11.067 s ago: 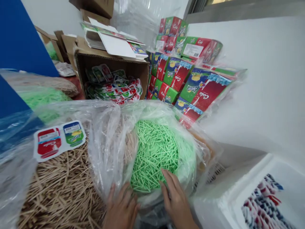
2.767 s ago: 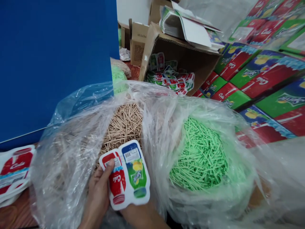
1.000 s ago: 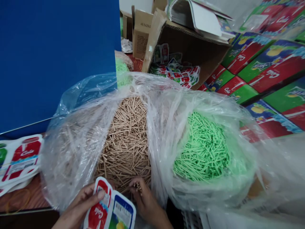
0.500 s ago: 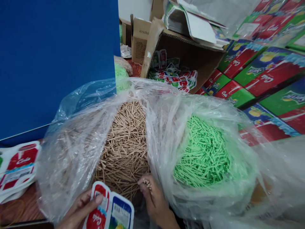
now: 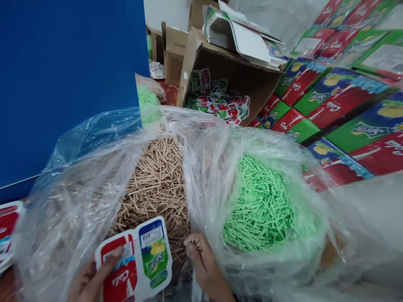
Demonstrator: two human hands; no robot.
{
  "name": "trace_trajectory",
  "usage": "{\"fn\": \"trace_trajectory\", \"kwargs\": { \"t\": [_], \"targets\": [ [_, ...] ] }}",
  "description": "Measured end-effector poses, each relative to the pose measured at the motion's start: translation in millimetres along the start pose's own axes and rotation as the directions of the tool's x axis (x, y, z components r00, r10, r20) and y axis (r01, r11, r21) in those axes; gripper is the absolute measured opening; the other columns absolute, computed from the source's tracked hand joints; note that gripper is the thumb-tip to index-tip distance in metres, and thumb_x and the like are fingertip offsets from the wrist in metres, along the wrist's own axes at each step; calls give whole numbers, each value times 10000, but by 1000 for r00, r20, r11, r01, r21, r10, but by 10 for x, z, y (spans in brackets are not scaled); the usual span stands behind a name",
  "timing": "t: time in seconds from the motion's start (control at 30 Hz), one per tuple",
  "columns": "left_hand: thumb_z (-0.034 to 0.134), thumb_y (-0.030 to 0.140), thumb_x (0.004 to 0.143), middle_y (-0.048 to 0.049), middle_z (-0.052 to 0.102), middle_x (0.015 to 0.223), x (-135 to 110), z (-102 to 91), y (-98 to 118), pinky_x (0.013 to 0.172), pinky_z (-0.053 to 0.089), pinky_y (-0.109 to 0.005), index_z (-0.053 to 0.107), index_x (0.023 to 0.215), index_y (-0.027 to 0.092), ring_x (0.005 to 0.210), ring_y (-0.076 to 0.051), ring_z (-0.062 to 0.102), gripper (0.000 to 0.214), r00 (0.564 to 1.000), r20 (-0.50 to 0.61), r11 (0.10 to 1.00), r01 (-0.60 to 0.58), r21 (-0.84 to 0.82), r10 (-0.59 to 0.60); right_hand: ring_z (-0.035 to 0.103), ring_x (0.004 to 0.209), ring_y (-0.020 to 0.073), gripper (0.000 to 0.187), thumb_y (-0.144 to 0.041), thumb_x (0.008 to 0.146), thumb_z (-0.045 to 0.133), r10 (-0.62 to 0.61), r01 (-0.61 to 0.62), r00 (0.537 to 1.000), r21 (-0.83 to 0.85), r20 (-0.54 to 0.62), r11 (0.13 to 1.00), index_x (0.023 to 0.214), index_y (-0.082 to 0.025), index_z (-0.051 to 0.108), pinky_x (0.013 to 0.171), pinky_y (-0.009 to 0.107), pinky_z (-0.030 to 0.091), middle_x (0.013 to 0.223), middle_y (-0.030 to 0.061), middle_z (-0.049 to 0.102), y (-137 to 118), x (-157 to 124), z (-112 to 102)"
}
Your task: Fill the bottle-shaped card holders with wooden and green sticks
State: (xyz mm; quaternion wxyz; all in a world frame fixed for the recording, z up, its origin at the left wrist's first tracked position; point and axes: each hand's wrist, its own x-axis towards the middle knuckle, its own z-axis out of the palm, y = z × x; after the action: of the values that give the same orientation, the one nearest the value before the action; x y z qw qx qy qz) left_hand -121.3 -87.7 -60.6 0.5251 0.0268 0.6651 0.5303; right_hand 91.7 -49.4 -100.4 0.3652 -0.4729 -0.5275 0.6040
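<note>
My left hand pinches a flat printed packet, its thumb lying across the red Cola half. The other half is blue and green with Sprite lettering. To its right, my right hand is closed around a small bundle of brown sticks, whose ends show above the fist. Both hands are at the near edge of a clear plastic bag of loose brown sticks. A second plastic bag, on the right, holds bright green sticks.
Beyond the bags, a cardboard box lies with several printed packets inside and papers on top. Stacked Cola and Sprite cartons fill the right. A blue panel stands at left, with more packets below it.
The packet has been raised and tilted upward, so more of its Sprite half shows. My right hand keeps its bundle of sticks. The whole view has shifted slightly, with the surroundings moving left.
</note>
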Motion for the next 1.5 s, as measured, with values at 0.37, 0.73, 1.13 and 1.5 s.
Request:
{"fn": "trace_trajectory", "kwargs": {
  "t": [0.37,0.73,1.13,1.5],
  "targets": [
    [828,71,448,0,773,663,163,-205,95,448,614,-345,672,805,202,521,-284,723,411,999,11,991,39,-125,-38,618,678,168,443,-285,452,905,511,-450,824,831,245,327,829,-163,706,633,298,477,704,3,636,-236,-16,320],
    [775,33,539,5,780,700,118,-171,117,524,631,-324,690,846,185,628,-282,746,353,999,26,988,51,-143,-48,505,456,71,568,-626,606,765,407,-428,901,460,149,778,913,-164,641,465,206,371,618,-46,566,-155,-36,282],
    [801,-53,397,-23,780,665,126,-217,77,508,639,-366,689,797,159,665,-356,740,466,988,52,979,150,-136,-144,581,943,186,340,-480,983,294,37,30,960,-235,278,971,1081,-239,513,862,320,429,978,53,601,-36,-172,169],
    [833,42,445,-29,790,728,41,-155,119,500,631,-335,681,853,171,670,-331,745,454,995,87,995,57,-85,-49,557,853,180,428,-497,990,216,0,83,958,-277,288,957,1145,-219,502,800,306,437,907,52,576,115,-233,153]
  ]
}}
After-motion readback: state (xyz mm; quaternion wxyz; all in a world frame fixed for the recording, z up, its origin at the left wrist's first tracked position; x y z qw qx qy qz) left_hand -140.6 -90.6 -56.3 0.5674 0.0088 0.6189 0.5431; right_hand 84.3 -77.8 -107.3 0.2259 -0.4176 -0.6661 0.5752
